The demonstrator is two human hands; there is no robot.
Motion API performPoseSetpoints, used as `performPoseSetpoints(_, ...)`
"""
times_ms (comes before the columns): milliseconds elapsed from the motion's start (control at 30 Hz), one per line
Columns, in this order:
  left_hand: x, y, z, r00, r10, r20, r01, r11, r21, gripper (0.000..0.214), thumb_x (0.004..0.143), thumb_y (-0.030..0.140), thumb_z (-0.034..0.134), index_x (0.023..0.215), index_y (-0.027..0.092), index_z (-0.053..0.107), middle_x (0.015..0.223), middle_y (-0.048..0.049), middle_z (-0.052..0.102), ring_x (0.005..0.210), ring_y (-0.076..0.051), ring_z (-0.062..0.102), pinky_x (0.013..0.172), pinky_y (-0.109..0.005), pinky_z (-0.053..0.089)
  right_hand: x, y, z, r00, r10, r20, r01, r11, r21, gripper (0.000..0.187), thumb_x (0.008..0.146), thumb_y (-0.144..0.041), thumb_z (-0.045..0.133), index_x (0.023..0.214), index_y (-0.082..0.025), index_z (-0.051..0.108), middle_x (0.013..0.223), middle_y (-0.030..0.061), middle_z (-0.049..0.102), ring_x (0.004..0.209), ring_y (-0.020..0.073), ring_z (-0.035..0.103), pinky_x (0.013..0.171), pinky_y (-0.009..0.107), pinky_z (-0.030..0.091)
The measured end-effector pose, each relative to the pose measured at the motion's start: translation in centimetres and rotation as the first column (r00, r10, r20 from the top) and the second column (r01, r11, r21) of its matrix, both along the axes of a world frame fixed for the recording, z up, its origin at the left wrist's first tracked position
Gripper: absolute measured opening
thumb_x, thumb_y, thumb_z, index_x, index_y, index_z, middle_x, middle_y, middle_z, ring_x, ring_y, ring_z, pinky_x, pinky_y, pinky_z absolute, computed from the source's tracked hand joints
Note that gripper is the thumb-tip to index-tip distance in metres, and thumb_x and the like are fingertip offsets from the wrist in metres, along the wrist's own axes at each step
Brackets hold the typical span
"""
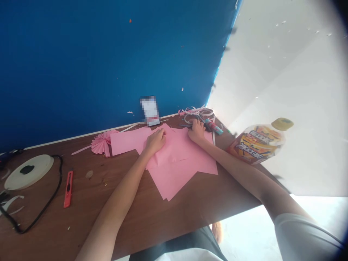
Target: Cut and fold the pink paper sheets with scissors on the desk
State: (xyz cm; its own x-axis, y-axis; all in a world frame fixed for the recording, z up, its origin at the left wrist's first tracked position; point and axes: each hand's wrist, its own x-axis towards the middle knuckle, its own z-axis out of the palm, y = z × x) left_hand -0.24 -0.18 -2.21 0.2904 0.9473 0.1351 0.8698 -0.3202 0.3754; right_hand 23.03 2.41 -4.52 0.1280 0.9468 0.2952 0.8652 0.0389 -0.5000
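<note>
Right now my left hand (156, 141) is on the pink paper (176, 163), with its fingers curled in. I can't tell if they pinch the paper or just press on it. My right hand (197, 131) has bent fingers over what looks like dark scissors (185, 125), by the top of the paper. I can't tell if those fingers have a tight grip.

To do this bit well, I think my left hand should press softly, so the paper doesn't slide or crease. My right hand should find the handles and mind the pointy end.

The paper lies flat on the tabletop (130, 221), near its back edge, with one corner pointing at the front edge. Past my right fingers, at the back right corner, is a messy pile of paper strips (199, 110). At the back edge a phone (150, 111) stands by the blue wall (108, 65), and a pink folded fan (101, 144) is left of it.

By the right edge is a big bottle (255, 145) with its yellow cap (282, 124) on. Some reddish-brown shows low down inside, but the label hides how full it is.
</note>
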Motion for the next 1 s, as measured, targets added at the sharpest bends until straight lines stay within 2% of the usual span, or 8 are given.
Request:
performPoseSetpoints(167, 0.1, -0.2, 0.4, 0.999, 0.015, -0.039, -0.015, 1.0, -0.005, 0.02, 0.089, 0.019, 0.036, 0.103, 0.025, 0.049, 0.115, -0.0028, 0.061, 0.1, -0.02, 0.058, 0.074, -0.033, 0.042, -0.2, -0.3, 0.1, 0.999, -0.022, 0.037, 0.022, 1.0, 0.002, 0.046, 0.076, -0.014, 0.042, 0.122, -0.017, 0.044, 0.119, 0.0168, 0.049, 0.107, 0.0326, 0.039, 0.084, 0.048, 0.036)
performPoseSetpoints(300, 0.0, -0.1, 0.4, 0.998, 0.012, -0.054, -0.012, 1.0, -0.011, 0.021, 0.089, 0.019, 0.035, 0.104, 0.025, 0.049, 0.116, -0.0022, 0.061, 0.101, -0.02, 0.058, 0.077, -0.033, 0.043, -0.5, -1.0, 0.6, 0.991, -0.023, 0.13, 0.017, 0.999, 0.051, 0.053, 0.074, -0.011, 0.04, 0.127, -0.015, 0.041, 0.119, 0.0172, 0.048, 0.108, 0.0326, 0.038, 0.084, 0.045, 0.035)
performPoseSetpoints(400, -0.1, 0.1, 0.4, 0.999, 0.0, -0.055, -0.001, 1.0, -0.023, 0.022, 0.089, 0.019, 0.035, 0.104, 0.026, 0.049, 0.116, -0.002, 0.061, 0.102, -0.02, 0.058, 0.078, -0.033, 0.043, -0.7, -1.4, 0.9, 0.986, -0.024, 0.167, 0.017, 0.999, 0.042, 0.056, 0.074, -0.008, 0.038, 0.13, -0.014, 0.04, 0.117, 0.0173, 0.049, 0.106, 0.0321, 0.04, 0.082, 0.044, 0.035)
performPoseSetpoints(1000, -0.2, 0.4, -0.1, 0.999, 0.011, -0.048, -0.011, 1.0, -0.001, 0.021, 0.089, 0.021, 0.037, 0.104, 0.026, 0.05, 0.116, -0.0013, 0.061, 0.098, -0.021, 0.058, 0.077, -0.033, 0.042, -0.6, -1.0, 0.9, 0.989, -0.025, 0.143, 0.025, 1.0, 0.002, 0.051, 0.075, -0.006, 0.037, 0.125, -0.015, 0.045, 0.118, 0.0165, 0.05, 0.106, 0.0311, 0.04, 0.082, 0.042, 0.034)
